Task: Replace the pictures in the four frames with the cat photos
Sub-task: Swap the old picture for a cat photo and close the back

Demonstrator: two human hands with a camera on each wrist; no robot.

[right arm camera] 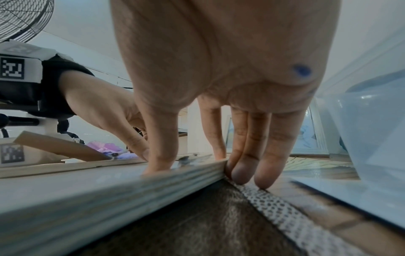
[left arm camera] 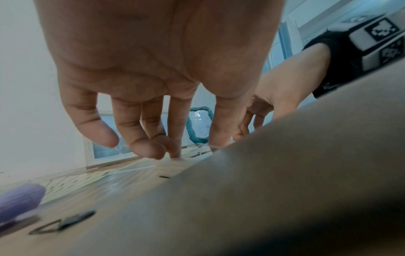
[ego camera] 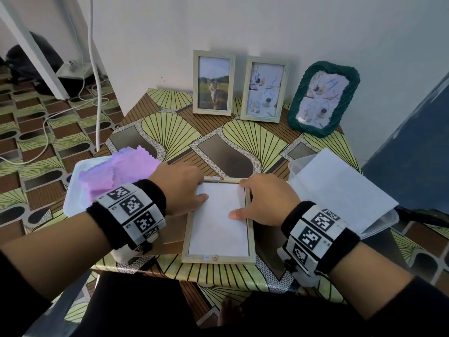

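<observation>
At the left of the head view, a white tray [ego camera: 73,190] sits on the desk [ego camera: 170,122] with pink and purple cloths [ego camera: 121,171] in it. Just right of the tray, a brown backing board [ego camera: 172,237] lies flat on the desk, partly under the left wrist.

The left hand [ego camera: 181,188] rests on the upper left corner of the open frame [ego camera: 218,257]. Its fingers [left arm camera: 140,138] are straight and a little spread, and the tips press down near the frame's top edge. The thumb lies on the white sheet [ego camera: 218,220] inside the frame.

The open frame lies face down in the lower middle of the view, close to the near edge of the desk. The white sheet fills it. It may be the back of a photo, but the printed side is hidden.

The right hand [ego camera: 269,200] is on the frame's upper right part. Its thumb presses on the sheet. In the right wrist view, three fingers [right arm camera: 265,155] are pressed together and touch the outer side of the frame, with their tips on the desk.

At the top middle of the head view, three frames stand by the wall. The cat photo frame [ego camera: 213,82] is on the left. The second light frame [ego camera: 264,90] is beside it, then the green frame [ego camera: 323,98]; both show pale pictures.

At the right, a clear box [ego camera: 379,220] holds white papers [ego camera: 340,188].
</observation>
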